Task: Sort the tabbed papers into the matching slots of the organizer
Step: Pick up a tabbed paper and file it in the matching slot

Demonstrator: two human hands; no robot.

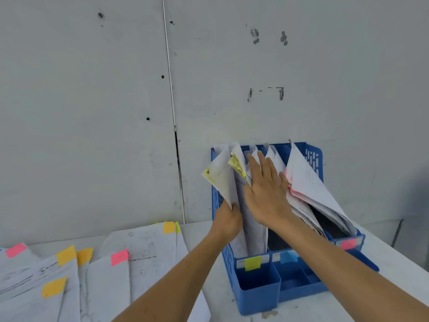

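Gripping the yellow-tabbed paper (pixel 220 182) upright at the yellow slot (pixel 252 263), the left hand (pixel 228 219) was nearer — the right hand (pixel 267 196), fingers (pixel 263 166) straight, pressed filed papers (pixel 254 231) aside.

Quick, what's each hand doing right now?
Left hand: grips the yellow-tabbed white paper.
Right hand: open, flat against the white papers in the blue plastic organizer.

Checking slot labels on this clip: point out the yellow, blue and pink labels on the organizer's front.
yellow label (pixel 252 263): head view, middle of the note.
blue label (pixel 288 257): head view, middle of the note.
pink label (pixel 348 244): head view, middle of the note.
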